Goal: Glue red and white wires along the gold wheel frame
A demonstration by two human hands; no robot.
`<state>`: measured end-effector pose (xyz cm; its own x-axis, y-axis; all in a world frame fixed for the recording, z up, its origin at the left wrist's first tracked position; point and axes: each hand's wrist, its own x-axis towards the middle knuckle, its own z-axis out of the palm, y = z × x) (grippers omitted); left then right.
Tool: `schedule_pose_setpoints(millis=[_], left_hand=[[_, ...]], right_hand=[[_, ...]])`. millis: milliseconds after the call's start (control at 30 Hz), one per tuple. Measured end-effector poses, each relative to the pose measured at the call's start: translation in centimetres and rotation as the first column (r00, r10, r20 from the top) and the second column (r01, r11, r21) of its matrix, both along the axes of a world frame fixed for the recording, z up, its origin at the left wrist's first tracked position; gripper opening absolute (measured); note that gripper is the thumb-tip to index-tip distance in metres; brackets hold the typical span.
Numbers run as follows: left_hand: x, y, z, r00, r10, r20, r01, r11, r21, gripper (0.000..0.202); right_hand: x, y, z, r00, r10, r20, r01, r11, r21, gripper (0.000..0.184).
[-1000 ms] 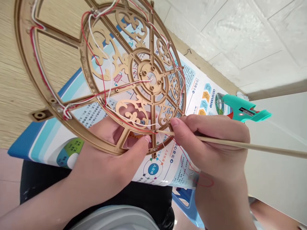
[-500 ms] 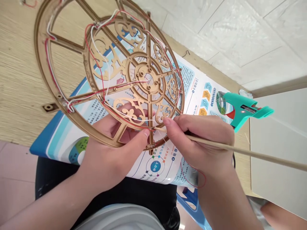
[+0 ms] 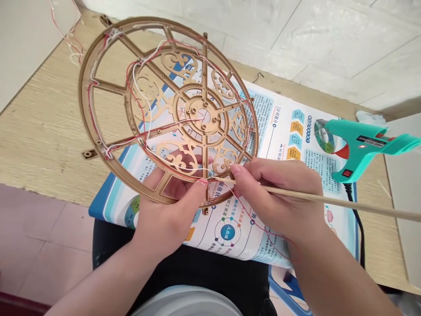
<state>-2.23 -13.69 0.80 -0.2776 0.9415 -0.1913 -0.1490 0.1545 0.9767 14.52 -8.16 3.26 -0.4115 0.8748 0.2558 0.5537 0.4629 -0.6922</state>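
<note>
A gold openwork wheel frame [image 3: 98,142] with scroll ornaments and a round hub is held tilted above the table. Red and white wires [image 3: 136,98] run along its rims and spokes. My left hand [image 3: 167,215] grips the frame's lower rim, fingers behind it and thumb pressed on the front. My right hand [image 3: 279,193] is closed like a pen grip on a long thin wooden stick [image 3: 345,204]. The stick's tip touches the rim right beside my left thumb, where the wires meet.
A printed poster [image 3: 296,131] with blue edges lies under the frame on a woven-textured table [image 3: 39,131]. A teal hot glue gun [image 3: 358,147] rests on the poster at the right, its black cord hanging down. Loose wires trail at the top left. A white tiled wall stands behind.
The view has shifted, so the frame, hands and glue gun appear further right and the whole wheel shows. Both hands keep the same grip, and the stick tip stays at the rim.
</note>
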Motion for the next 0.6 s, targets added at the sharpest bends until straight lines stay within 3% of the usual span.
schedule_pose_setpoints(millis=[133,333,433,600], left_hand=[[0.0,0.0,-0.4,1.0,-0.022,0.014,0.022,0.999,0.034,0.011],[0.0,0.3,-0.3,0.998,-0.015,0.053,0.013,0.999,0.042,0.021],[0.3,0.3,0.2,0.997,-0.052,0.05,0.051,0.998,0.022,0.012],[-0.1,0.4,0.4,0.997,-0.063,-0.04,0.064,0.998,0.006,0.012]], right_hand=[[0.0,0.0,0.0,1.0,-0.027,-0.001,0.027,1.0,-0.017,0.046],[-0.1,-0.2,-0.2,0.981,-0.06,-0.184,0.075,0.994,0.076,0.047],[-0.2,-0.4,-0.2,0.987,-0.057,-0.153,0.067,0.996,0.065,0.048],[-0.4,-0.4,-0.3,0.99,-0.005,-0.142,0.013,0.999,0.05,0.047]])
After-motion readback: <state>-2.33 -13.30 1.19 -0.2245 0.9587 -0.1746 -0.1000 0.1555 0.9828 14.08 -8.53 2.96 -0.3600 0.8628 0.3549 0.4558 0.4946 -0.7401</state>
